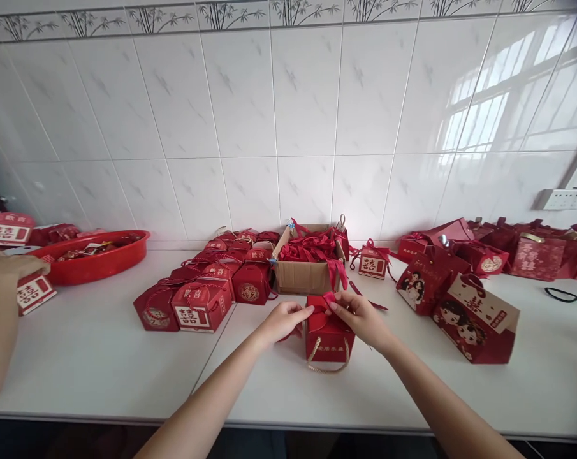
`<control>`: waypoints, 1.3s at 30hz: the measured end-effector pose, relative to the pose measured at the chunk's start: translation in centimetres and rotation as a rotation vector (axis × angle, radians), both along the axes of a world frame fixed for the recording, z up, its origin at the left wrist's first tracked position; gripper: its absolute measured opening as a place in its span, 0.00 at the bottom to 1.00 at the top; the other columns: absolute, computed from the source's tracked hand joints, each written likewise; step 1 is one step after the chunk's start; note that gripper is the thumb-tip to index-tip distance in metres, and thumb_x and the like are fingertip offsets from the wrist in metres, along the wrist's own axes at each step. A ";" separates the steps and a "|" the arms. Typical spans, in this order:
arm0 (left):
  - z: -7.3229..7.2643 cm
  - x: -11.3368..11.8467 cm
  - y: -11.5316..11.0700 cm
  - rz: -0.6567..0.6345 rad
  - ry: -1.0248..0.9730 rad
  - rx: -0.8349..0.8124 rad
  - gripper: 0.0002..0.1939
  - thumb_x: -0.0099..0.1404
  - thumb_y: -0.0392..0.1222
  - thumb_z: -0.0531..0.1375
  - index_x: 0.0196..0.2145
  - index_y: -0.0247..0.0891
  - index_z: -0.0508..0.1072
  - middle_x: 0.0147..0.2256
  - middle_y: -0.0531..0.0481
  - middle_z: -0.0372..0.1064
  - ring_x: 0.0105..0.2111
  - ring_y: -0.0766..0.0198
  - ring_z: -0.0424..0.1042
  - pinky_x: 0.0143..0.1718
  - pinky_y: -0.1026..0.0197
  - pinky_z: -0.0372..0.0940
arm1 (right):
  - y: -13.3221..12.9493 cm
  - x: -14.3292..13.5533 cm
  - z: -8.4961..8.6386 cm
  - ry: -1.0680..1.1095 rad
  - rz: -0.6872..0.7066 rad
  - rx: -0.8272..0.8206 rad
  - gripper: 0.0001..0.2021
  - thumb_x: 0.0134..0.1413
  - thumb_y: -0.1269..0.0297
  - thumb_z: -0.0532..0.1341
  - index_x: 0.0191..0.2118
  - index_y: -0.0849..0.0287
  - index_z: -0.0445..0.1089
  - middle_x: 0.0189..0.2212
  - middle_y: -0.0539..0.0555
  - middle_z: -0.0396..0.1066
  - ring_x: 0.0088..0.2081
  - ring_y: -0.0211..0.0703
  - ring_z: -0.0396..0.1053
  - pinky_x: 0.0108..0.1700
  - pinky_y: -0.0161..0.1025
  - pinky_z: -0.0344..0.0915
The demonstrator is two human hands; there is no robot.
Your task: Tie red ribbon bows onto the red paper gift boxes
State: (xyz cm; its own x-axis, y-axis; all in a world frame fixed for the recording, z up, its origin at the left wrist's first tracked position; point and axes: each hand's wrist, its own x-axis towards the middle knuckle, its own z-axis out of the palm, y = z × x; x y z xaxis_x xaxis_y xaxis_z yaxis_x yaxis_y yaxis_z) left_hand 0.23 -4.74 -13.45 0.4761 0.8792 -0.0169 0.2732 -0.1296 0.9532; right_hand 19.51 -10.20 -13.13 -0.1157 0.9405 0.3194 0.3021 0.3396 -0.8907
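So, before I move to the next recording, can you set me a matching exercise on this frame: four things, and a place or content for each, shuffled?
Things:
1. Cardboard box
2. Red basin
3. Black loop
4. Red box with a rope handle

Places or contents:
A. Between the left hand and the right hand
B. Filled with red ribbons
C. Lying flat near the table's right side
D. On the table's left side

Pairs: 1-B, 2-D, 3-C, 4-A
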 end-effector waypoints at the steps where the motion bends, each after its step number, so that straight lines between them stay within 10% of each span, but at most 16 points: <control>1: 0.2 0.0 -0.1 0.005 -0.005 -0.016 0.22 0.53 0.59 0.61 0.21 0.36 0.67 0.20 0.54 0.65 0.21 0.66 0.64 0.24 0.63 0.58 | 0.1 -0.2 0.0 -0.013 -0.035 -0.003 0.15 0.57 0.53 0.55 0.32 0.60 0.68 0.30 0.54 0.74 0.32 0.43 0.69 0.34 0.37 0.65; 9: 3.3 0.2 -2.0 -0.005 -0.130 0.055 0.21 0.55 0.54 0.61 0.16 0.36 0.66 0.16 0.57 0.57 0.20 0.70 0.57 0.26 0.64 0.52 | 0.3 -1.7 -0.2 -0.166 -0.312 0.034 0.06 0.51 0.64 0.56 0.30 0.59 0.69 0.27 0.53 0.73 0.29 0.43 0.68 0.32 0.38 0.61; 20: 7.6 4.4 -2.3 -0.100 -0.246 0.142 0.13 0.56 0.48 0.62 0.24 0.34 0.75 0.22 0.51 0.68 0.25 0.67 0.66 0.29 0.64 0.60 | 0.0 -1.9 0.0 -0.365 -0.296 0.152 0.07 0.47 0.69 0.55 0.22 0.58 0.58 0.20 0.50 0.64 0.23 0.38 0.57 0.25 0.35 0.50; 32: 6.3 5.4 0.6 -0.123 -0.204 0.337 0.19 0.62 0.56 0.56 0.36 0.39 0.77 0.38 0.47 0.75 0.43 0.57 0.71 0.42 0.60 0.64 | -0.2 -1.7 -0.9 -0.214 -0.238 0.157 0.15 0.59 0.57 0.52 0.24 0.59 0.62 0.23 0.53 0.71 0.26 0.41 0.66 0.28 0.35 0.58; 39: 2.3 2.3 1.1 -0.019 -0.081 0.471 0.12 0.55 0.50 0.64 0.29 0.37 0.76 0.34 0.46 0.75 0.39 0.56 0.71 0.45 0.56 0.63 | -0.1 -1.0 -0.8 -0.128 -0.167 0.104 0.16 0.59 0.55 0.53 0.26 0.60 0.66 0.25 0.53 0.73 0.28 0.42 0.69 0.29 0.34 0.61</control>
